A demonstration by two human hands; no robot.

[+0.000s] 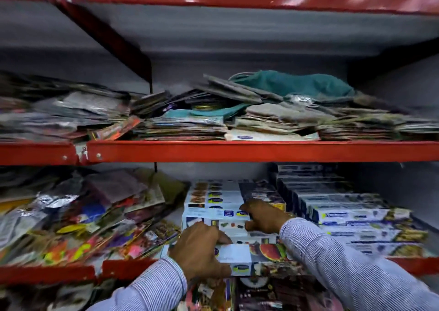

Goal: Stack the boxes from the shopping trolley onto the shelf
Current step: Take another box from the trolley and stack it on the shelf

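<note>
Both arms are reaching forward onto the lower red shelf (128, 266). The left hand (198, 251) is lying palm-down, fingers curled together over the front white box (237, 258) at the shelf edge. The right hand (263, 215) is resting on the stacked boxes (213, 206) behind, fingers seemingly bent around a box edge, though blur obscures the grip.

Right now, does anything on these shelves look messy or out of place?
Yes. A crumpled green cloth lies on top of slumped packet piles on the upper shelf, and loose packets left of the boxes are heaped askew. The box rows on the right look tidy.
</note>
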